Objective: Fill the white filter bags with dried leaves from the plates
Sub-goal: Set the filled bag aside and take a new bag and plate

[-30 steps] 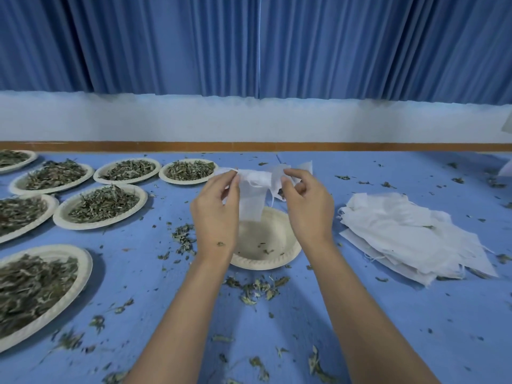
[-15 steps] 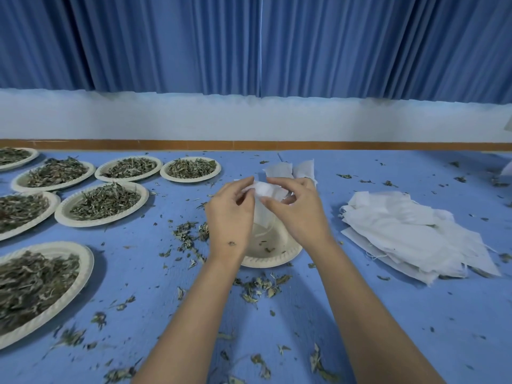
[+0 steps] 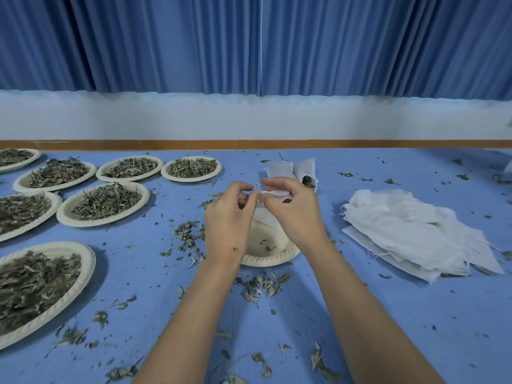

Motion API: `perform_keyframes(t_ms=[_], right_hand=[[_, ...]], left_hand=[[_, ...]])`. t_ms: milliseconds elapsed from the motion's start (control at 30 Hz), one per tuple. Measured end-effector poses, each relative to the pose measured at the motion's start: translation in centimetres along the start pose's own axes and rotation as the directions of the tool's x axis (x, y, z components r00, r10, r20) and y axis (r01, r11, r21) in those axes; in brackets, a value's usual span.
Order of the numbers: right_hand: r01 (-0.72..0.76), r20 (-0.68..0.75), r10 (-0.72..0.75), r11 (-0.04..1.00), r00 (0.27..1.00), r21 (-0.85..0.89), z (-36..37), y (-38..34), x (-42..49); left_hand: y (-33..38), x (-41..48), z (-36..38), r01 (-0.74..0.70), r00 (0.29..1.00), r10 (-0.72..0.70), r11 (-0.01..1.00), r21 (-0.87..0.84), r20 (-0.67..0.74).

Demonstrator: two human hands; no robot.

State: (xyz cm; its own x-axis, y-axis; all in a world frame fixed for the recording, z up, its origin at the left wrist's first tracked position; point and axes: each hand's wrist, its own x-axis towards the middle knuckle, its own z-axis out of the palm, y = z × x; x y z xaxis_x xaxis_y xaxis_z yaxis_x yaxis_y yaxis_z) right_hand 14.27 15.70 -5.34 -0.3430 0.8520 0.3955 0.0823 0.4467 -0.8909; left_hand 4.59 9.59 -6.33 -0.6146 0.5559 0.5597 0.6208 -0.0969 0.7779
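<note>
Your left hand (image 3: 225,220), right hand (image 3: 295,214): fingers of both pinching one thin white fabric filter bag (image 3: 273,193), above the near-empty round paper plate (image 3: 273,260), mid blue tabletop (image 3: 388,314). Dried green leaves (image 3: 105,202): plates, left.

We find open table (image 3: 457,314) across the lower right and lower centre, littered only with leaf bits (image 3: 259,286). Plates of leaves (image 3: 102,203) crowd the left; a pile of bags (image 3: 401,225) blocks the middle right; filled bags (image 3: 279,169) lie above centre.

Eight plates (image 3: 62,214), three filter bags (image 3: 278,170), one bag pile (image 3: 401,225), two hands (image 3: 225,225).
</note>
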Motion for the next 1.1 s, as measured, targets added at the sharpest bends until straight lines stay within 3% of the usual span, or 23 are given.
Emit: perform_keyframes(t_ms=[167, 233, 333, 467, 533, 600, 667, 767, 833, 900, 967, 1100], right_hand=[[0.024, -0.151, -0.037, 0.996, 0.988, -0.089, -0.1, 0.5, 0.3], [0.065, -0.155, -0.096, 0.979, 0.983, -0.195, 0.0, 0.6, 0.3], [0.116, -0.094, -0.158, 0.93, 0.983, -0.349, -0.2, 1.0, 0.2], [0.033, -0.204, -0.113, 0.933, 0.973, -0.359, -0.2, 1.2, 0.1], [-0.008, -0.257, -0.098, 0.924, 0.961, -0.383, 0.2, 1.3, 0.0], [-0.055, -0.286, -0.053, 0.932, 0.957, -0.357, 0.1, 1.2, 0.0], [-0.102, -0.299, 0.033, 0.97, 0.954, -0.219, -0.2, 1.0, 0.2], [-0.221, -0.258, 0.242, 0.97, 0.936, 0.105, -0.5, 0.4, 0.5], [-0.318, -0.17, 0.39, 0.886, 0.905, 0.339, -0.6, -0.2, 0.6], [-0.394, -0.064, 0.491, 0.764, 0.869, 0.511, -0.8, -0.9, 0.8], [-0.462, 0.07, 0.54, 0.637, 0.839, 0.617, -1.0, -1.4, 1.0], [-0.634, 0.386, 0.544, 0.396, 0.745, 0.664, -1.0, -1.8, 0.9]], left_hand=[[-0.3, -0.2, 0.2, -0.13, 0.981, 0.108, 0.983, 0.129, 0.163], [-0.4, -0.3, 0.4, -0.149, 0.982, 0.123, 0.971, 0.189, 0.143], [-0.6, 0.0, 0.2, -0.005, 1.0, 0.0, 0.985, 0.172, 0.028], [-0.8, 0.5, -0.1, 0.151, 0.989, -0.148, 0.982, 0.116, -0.029], [-0.5, 0.7, -0.1, 0.275, 0.961, -0.277, 0.959, -0.061, -0.026], [-0.1, 1.1, -0.1, 0.435, 0.898, -0.435, 0.848, -0.303, 0.07], [0.3, 1.5, -0.5, 0.581, 0.813, -0.512, 0.677, -0.453, 0.277], [0.8, 1.7, -1.1, 0.753, 0.654, -0.452, 0.31, -0.58, 0.607], [0.8, 1.5, -1.3, 0.813, 0.575, -0.348, 0.138, -0.566, 0.741], [0.8, 1.5, -1.4, 0.829, 0.55, -0.284, 0.067, -0.555, 0.785], [0.6, 1.6, -1.6, 0.822, 0.558, -0.287, 0.058, -0.567, 0.779], [0.2, 1.9, -1.7, 0.796, 0.562, -0.33, -0.032, -0.604, 0.758]])
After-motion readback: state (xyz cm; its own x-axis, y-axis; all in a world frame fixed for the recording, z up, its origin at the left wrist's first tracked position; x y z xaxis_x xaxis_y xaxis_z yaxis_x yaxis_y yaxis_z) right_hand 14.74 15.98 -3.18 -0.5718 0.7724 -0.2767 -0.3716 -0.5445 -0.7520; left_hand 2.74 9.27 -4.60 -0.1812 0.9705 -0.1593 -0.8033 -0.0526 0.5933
